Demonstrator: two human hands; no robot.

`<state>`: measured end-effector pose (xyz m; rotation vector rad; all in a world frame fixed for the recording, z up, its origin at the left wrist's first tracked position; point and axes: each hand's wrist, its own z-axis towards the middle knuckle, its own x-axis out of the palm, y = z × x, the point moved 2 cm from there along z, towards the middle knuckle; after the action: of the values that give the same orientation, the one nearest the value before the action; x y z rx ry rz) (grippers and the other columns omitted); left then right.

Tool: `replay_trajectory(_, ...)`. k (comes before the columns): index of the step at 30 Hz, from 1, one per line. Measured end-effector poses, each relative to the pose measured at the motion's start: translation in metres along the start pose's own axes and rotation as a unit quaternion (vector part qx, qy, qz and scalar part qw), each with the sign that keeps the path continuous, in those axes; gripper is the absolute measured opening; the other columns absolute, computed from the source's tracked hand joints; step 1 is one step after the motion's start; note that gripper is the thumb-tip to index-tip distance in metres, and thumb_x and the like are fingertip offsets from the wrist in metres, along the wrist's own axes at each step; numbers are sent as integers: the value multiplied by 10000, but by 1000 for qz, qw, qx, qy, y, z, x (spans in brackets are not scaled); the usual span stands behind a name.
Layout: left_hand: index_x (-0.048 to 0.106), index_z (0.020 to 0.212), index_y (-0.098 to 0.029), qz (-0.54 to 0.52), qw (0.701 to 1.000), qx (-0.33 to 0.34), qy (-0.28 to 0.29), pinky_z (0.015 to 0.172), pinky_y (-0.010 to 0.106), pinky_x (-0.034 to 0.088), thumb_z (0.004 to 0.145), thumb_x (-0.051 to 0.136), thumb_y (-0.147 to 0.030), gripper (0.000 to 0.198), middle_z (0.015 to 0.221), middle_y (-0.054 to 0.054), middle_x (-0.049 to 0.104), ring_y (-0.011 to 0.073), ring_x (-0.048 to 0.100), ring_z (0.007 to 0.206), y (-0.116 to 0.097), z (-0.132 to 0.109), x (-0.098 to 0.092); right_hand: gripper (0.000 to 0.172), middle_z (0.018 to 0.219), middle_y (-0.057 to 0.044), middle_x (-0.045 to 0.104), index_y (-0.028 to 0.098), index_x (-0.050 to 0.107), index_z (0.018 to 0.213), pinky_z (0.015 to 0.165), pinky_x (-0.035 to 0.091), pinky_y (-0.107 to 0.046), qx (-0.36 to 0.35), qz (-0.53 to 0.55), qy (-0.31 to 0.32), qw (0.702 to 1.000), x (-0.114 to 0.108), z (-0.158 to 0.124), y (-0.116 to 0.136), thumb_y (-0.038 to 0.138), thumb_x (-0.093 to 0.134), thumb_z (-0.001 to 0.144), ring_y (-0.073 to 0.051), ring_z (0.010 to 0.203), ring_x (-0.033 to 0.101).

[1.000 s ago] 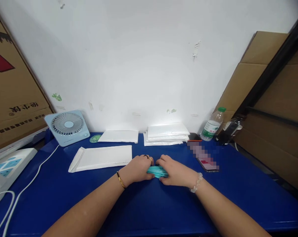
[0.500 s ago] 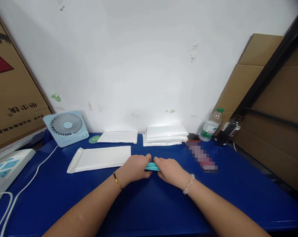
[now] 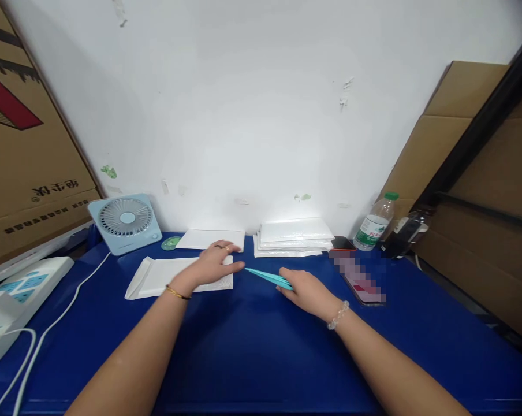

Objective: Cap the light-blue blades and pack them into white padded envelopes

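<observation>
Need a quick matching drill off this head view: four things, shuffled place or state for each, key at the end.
Things
1. Turquoise folded item
2. Pale blue fan
3. Green-capped bottle
4. Left hand

Place or state
A. Toward the back right, beside a dark bottle
B. Fingers spread, covering part of the nearer white envelope from view
C. Toward the back left, beside a green disc
D. Held in the right hand

Pairs: 1-D, 2-C, 3-A, 4-B

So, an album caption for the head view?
Right fingers grip a turquoise bundle; left fingers spread over a white envelope.
</observation>
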<state>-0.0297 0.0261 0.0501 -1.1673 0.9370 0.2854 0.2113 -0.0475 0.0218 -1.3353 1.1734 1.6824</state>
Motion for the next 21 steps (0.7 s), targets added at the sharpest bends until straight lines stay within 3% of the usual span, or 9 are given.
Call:
replay_trajectory(2,582,1161,-230,143,983,-101,51,1038,451,296,626,644,-534,619,1317,114,517,335,366,1284,29,-3,-26,137,740,-9,606,217,435,845,530,273,-223,10,19,-5,1000,-4,-1,-6,337,448,909,-156,626,565)
replay_trajectory(4,569,1178,-201,240,949,-194,63,989,492,320,566,690,-453,672,1316,150,512,385,385,1253,52,-6,-41,146,720,0,597,220,433,837,523,268,-218,18,27,-16,999,-8,-1,-11,345,449,910,-149,608,553)
replay_trajectory(7,590,1093,-190,262,935,-222,91,856,413,413,537,700,-432,617,1224,143,575,358,524,1089,64,-6,-43,154,702,5,587,218,435,819,515,258,-218,25,26,-27,999,-13,-2,-13,343,457,906,-143,589,535)
replay_trajectory(10,608,860,-200,207,952,-195,111,691,310,431,588,649,-453,374,949,63,657,260,599,853,59,-4,-35,146,696,6,581,216,446,825,511,250,-219,31,25,-27,999,-15,-3,-13,338,458,905,-138,570,519)
replay_trajectory(13,573,821,-186,105,980,-153,68,578,267,411,674,580,-467,318,742,20,613,191,577,680,42,-2,-29,142,709,2,586,214,456,833,515,250,-220,38,25,-33,998,-18,-4,-13,337,455,904,-142,576,522)
replay_trajectory(15,527,1031,-166,4,988,-153,9,530,257,425,716,556,-464,435,741,19,604,171,575,625,30,-1,-26,138,721,-3,594,212,464,841,522,253,-220,46,31,-37,998,-19,-4,-14,335,452,905,-148,595,535)
replay_trajectory(17,319,1306,-134,-74,980,-182,-38,527,259,457,750,542,-460,682,775,36,625,176,608,620,21,-1,-23,126,730,-9,603,211,473,861,536,263,-220,57,36,-45,997,-20,-4,-17,328,452,905,-158,629,556)
replay_trajectory(19,96,1419,-93,-54,974,-211,-67,574,288,484,772,524,-494,873,781,67,650,210,645,650,17,-2,-23,119,734,-13,611,210,478,882,547,271,-221,69,38,-56,995,-21,-4,-21,325,454,905,-165,652,569)
replay_trajectory(21,38,1447,-71,47,972,-208,-94,664,343,493,748,539,-561,989,847,122,669,274,664,762,14,-4,-26,116,742,-16,616,210,476,897,548,274,-220,77,37,-66,994,-22,-4,-26,324,455,905,-164,650,570)
